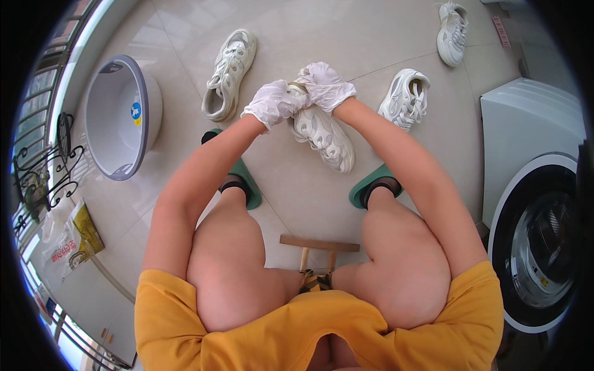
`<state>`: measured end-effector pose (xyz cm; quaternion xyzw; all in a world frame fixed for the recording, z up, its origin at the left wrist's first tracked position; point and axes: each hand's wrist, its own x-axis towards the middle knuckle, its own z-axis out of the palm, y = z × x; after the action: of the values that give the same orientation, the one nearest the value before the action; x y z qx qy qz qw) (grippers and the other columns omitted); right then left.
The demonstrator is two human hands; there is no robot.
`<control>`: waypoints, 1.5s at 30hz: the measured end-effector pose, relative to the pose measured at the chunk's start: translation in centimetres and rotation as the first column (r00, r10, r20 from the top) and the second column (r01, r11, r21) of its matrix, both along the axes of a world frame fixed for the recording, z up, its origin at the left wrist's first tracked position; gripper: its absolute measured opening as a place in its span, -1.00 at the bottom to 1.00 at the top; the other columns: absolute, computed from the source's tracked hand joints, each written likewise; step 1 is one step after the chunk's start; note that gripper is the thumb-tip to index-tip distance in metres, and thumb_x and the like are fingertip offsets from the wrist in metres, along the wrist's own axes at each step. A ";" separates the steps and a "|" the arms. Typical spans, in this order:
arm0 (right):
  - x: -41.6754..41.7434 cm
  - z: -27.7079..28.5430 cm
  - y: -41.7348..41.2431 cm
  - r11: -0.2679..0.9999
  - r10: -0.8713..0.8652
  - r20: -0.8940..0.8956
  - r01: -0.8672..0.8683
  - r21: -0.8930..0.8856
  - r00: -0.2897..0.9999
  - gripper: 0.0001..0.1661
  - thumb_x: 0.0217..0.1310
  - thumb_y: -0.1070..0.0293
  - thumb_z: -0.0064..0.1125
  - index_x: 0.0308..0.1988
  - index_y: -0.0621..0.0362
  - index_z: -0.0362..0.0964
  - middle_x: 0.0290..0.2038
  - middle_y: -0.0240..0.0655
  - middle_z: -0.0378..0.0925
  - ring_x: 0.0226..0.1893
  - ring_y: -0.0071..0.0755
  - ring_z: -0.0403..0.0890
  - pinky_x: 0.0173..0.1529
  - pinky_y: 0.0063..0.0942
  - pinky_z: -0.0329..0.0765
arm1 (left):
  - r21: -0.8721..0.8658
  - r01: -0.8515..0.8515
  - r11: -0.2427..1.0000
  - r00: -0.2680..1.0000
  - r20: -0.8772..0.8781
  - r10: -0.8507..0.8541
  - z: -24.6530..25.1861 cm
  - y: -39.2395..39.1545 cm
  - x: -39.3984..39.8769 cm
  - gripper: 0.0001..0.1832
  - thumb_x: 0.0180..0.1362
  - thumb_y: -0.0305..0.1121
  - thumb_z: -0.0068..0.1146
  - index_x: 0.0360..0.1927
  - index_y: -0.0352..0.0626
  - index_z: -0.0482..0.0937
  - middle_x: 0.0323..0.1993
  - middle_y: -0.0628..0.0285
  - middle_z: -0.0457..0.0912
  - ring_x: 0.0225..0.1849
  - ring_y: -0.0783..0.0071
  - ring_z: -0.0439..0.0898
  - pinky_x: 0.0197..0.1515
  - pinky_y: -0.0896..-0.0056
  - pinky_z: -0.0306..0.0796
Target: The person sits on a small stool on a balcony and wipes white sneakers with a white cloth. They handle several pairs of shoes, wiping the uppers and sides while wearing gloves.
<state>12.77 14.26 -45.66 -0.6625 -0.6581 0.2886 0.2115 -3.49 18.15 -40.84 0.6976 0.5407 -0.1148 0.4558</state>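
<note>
My left hand (277, 103), in a thin white glove, grips the heel end of a white lace-up sneaker (322, 137) from its left side. On the other side of the heel, my right hand (325, 86) wears a matching glove and also holds the shoe, close to the left one. The sneaker's toe points down towards me and to the right. Both sets of fingertips are partly hidden by the gloves' folds. Another white sneaker (229, 74) lies on the floor to the left, and a white shoe with loose laces (406, 99) lies to the right, beyond my right wrist.
A grey-rimmed plastic basin (146, 116) is at the left, near a railing. A further white sneaker (452, 35) lies at upper right. A front-loading washing machine (529, 120) stands at right. Plastic bags (65, 246) lie at lower left, by a cabinet; a wooden stool (320, 243) shows between the legs.
</note>
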 end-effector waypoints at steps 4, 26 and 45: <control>-0.6 -0.6 0.5 0.990 -0.014 -0.105 -0.001 -0.144 0.994 -0.70 0.25 0.17 0.08 -0.33 0.18 0.53 -0.29 0.04 0.58 -0.16 0.11 0.60 -0.08 -0.13 0.55 | -0.157 -0.083 0.984 0.985 0.138 0.105 -5.8 0.2 -1.7 -0.29 -0.09 0.18 0.36 -0.16 -0.35 0.59 -0.35 0.09 0.65 -0.28 0.31 0.63 -0.20 0.35 0.47; -2.2 0.5 1.4 0.981 0.190 0.184 -0.178 -0.082 0.964 -0.75 0.21 0.27 0.14 -0.14 0.13 0.50 -0.16 -0.05 0.58 -0.25 0.06 0.62 -0.16 -0.09 0.60 | -0.217 -0.039 0.975 0.991 0.119 0.066 -1.3 0.4 -1.0 -0.30 -0.06 -0.05 0.49 0.01 -0.37 0.51 -0.15 0.09 0.64 -0.11 0.39 0.60 -0.07 0.38 0.49; -2.1 1.3 1.7 0.981 0.088 0.088 -0.071 -0.181 0.992 -0.72 0.20 0.20 0.15 -0.18 0.14 0.51 -0.13 0.02 0.57 -0.14 0.13 0.62 -0.09 -0.12 0.60 | -0.236 -0.115 0.965 0.949 0.261 0.177 -7.1 0.0 -2.4 -0.48 0.04 -0.23 0.41 -0.03 -0.36 0.51 -0.19 0.22 0.61 -0.21 0.55 0.55 -0.13 0.47 0.48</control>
<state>10.69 15.95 -44.32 -0.6649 -0.6651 0.3222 0.1081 -5.90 18.19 -47.95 0.6105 0.5055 -0.0395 0.6085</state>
